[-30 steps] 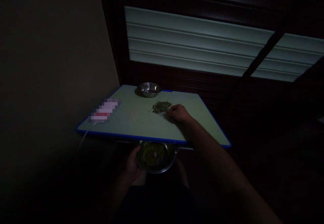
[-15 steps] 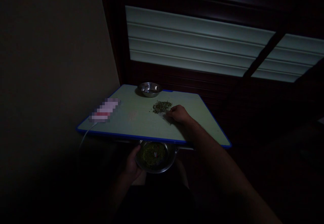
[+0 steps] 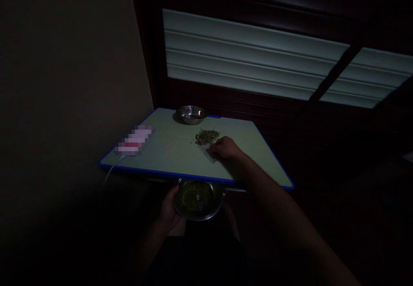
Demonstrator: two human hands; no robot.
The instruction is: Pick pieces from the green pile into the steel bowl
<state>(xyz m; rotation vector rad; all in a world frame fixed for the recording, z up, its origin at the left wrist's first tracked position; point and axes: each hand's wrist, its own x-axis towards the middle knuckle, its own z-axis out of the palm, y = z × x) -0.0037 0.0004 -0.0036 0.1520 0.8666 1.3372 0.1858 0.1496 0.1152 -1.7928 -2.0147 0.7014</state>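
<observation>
My left hand (image 3: 169, 210) is closed on the rim of a metal bowl (image 3: 211, 215), which it holds just under the table's front edge. Small greenish grains (image 3: 192, 197) fill much of that bowl, with a small white and red bit among them. Over the tabletop, my right hand (image 3: 226, 148) pinches a small, flat, see-through plastic piece (image 3: 208, 153); whether it is a card or a little bag I cannot tell. Right beyond the plastic lies a loose pile of brownish-green grains (image 3: 206, 136).
The pale table (image 3: 180, 159) has a blue edge. At its back stands a second metal bowl (image 3: 192, 116). A blurred-out pinkish object (image 3: 134, 141) lies at the left, with a white cable (image 3: 108, 175) hanging over the edge. A wall and dark wooden panelling stand close by.
My right hand has drawn slightly left and toward me with the plastic piece, away from the pile. The left hand and its bowl have hardly moved.
</observation>
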